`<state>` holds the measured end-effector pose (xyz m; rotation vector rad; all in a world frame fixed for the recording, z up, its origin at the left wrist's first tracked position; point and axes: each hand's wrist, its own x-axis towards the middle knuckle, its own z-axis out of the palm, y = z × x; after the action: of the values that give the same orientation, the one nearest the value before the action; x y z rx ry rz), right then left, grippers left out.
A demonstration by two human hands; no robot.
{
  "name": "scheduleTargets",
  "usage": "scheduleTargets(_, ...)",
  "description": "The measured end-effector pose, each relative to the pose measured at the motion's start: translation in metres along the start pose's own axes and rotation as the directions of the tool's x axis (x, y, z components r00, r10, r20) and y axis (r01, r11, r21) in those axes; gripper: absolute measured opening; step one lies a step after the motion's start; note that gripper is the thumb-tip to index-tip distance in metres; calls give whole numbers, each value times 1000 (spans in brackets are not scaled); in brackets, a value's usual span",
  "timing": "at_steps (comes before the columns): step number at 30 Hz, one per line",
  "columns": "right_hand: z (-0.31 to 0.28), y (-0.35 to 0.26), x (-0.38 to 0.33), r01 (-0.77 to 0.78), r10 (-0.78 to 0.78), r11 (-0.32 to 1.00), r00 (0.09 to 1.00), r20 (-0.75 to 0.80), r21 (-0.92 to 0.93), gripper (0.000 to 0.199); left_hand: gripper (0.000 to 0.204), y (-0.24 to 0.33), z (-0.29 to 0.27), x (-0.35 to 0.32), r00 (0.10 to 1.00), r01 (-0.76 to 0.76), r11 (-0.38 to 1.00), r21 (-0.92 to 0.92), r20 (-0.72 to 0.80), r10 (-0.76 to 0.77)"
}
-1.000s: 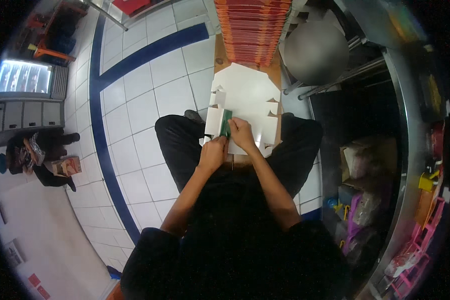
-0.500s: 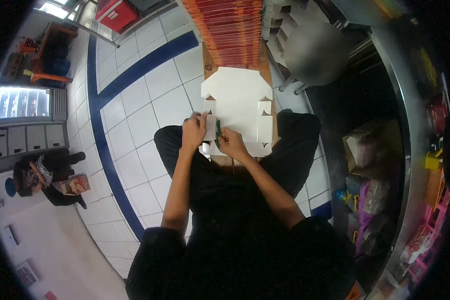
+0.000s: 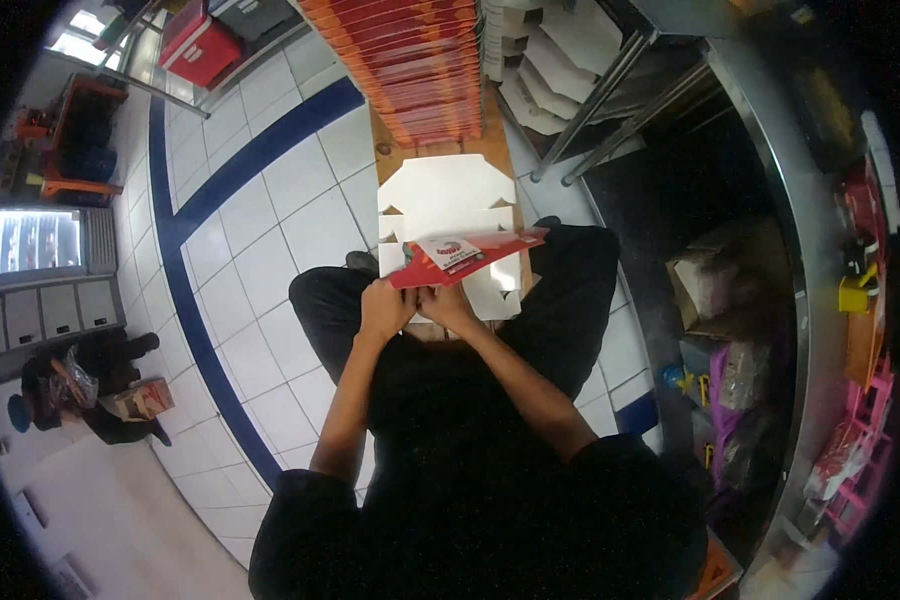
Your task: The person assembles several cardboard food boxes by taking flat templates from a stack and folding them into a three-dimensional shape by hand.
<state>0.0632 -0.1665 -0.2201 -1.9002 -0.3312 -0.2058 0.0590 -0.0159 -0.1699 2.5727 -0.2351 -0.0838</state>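
A flat white die-cut box blank (image 3: 448, 187) with notched sides lies between my knees on a wooden bench (image 3: 390, 152). Above its near half, a cardboard panel with a red printed face (image 3: 485, 256) tilts upward; whether it belongs to the blank I cannot tell. My left hand (image 3: 382, 312) is closed on the panel's near left corner. Right beside it, my right hand (image 3: 448, 306) has its fingers curled at the panel's lower edge. What those right fingers hold is hidden behind the panel and knuckles.
A tall stack of red-orange cardboard (image 3: 410, 75) stands at the bench's far end. White cardboard pieces (image 3: 555, 70) sit on a rack beyond it. To my right runs a metal counter (image 3: 770, 130) with goods beneath. A person (image 3: 95, 385) sits far left; a red cooler (image 3: 198, 48) is farther off.
The red-faced panel has come up over the blank's near half. My hands have drawn together at its edge, and the small green tool seen in my right hand earlier is out of sight.
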Motion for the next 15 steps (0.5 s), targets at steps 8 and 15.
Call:
scheduleTargets(8,-34,-26,26,-629,410,672,755,512,390,39,24,16,-16,3,965,183,781,-598,-43,-259)
scheduleTargets(15,-22,-27,15,-608,352,695,754,555,384,44,31,-22,29,13,898,376,562,-737,140,-416)
